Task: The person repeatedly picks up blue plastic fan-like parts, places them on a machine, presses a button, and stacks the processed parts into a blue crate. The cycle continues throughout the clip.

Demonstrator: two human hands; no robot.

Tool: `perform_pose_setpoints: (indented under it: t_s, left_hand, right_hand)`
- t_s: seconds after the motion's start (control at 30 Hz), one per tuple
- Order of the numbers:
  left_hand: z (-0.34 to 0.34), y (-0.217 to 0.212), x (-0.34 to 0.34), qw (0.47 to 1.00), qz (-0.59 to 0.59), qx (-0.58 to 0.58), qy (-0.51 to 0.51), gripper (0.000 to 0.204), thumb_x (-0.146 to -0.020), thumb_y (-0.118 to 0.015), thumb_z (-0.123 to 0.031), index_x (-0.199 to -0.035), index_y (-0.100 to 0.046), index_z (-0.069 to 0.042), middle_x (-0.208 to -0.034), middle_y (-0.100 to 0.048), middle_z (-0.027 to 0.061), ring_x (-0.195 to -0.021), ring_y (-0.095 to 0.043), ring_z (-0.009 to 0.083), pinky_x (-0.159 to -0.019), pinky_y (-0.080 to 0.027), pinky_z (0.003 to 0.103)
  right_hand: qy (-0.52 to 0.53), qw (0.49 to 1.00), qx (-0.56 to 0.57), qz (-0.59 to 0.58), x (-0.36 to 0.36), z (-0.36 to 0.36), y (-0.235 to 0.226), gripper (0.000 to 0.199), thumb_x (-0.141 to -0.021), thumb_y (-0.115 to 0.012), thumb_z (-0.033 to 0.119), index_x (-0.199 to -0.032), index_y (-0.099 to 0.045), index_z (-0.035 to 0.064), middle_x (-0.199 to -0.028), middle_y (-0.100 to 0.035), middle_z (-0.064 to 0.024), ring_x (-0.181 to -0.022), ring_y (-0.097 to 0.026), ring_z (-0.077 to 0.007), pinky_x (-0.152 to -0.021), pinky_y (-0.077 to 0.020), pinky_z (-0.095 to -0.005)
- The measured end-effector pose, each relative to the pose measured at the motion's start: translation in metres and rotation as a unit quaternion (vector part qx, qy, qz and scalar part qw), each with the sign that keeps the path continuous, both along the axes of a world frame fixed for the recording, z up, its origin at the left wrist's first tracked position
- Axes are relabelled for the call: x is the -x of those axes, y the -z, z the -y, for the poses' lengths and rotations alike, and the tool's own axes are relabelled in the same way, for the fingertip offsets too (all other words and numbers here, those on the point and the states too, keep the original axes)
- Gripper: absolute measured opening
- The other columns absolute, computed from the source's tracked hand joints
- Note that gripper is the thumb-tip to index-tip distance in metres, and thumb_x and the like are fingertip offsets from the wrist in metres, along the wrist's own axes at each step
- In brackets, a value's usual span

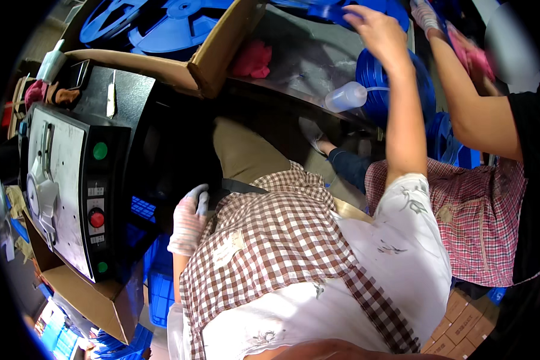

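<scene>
Grey worktable (300, 60) at 12 o'clock, blue piece (335, 12) held over it at 1 o'clock.
Probably best gripped firmly by the rim and kept level. Long axis looks slanted 10-to-4; facing can't be told, too blurry. Right hand (378, 39) seems clamped on it; left hand (187, 225), 8 o'clock, is held loose, fingers slightly apart, nothing seen in it.

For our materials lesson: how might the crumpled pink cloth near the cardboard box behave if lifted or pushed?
The pink cloth would probably droop when lifted, given its soft folds. Its irregular shape suggests bunching rather than rolling if pushed.
</scene>
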State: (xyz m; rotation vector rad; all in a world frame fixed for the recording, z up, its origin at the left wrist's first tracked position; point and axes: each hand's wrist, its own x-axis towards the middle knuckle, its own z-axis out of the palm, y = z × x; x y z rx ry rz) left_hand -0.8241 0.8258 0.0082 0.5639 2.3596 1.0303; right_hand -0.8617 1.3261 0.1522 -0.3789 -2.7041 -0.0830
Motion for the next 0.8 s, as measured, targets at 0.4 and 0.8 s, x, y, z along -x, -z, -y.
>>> perform_pose_setpoints:
  t_s: [0.4,0.8]
  left_hand:
    - [-0.090,-0.073,0.047,0.917,0.139,-0.368,-0.069,0.052,-0.098,-0.055,-0.028,-0.141,-0.040,-0.003,-0.119,-0.063,0.0133,-0.112,-0.058,0.0200,-0.096,-0.045,0.031]
    - [-0.082,-0.093,0.040,0.844,0.245,-0.466,-0.104,0.044,-0.098,-0.051,-0.030,-0.131,-0.047,-0.001,-0.113,-0.063,0.0120,-0.104,-0.061,0.0209,-0.097,-0.046,0.038]
  right_hand:
    - [-0.139,0.627,0.740,-0.202,-0.082,0.050,-0.096,0.023,-0.097,-0.057,0.027,-0.103,-0.057,0.0056,-0.061,-0.049,-0.0007,-0.046,-0.043,-0.0080,-0.060,-0.0487,-0.0268]
    - [-0.170,0.567,0.793,-0.143,-0.106,0.101,-0.061,0.027,-0.099,-0.053,0.032,-0.107,-0.056,0.0057,-0.061,-0.048,-0.0004,-0.046,-0.043,-0.0077,-0.061,-0.0478,-0.0290]
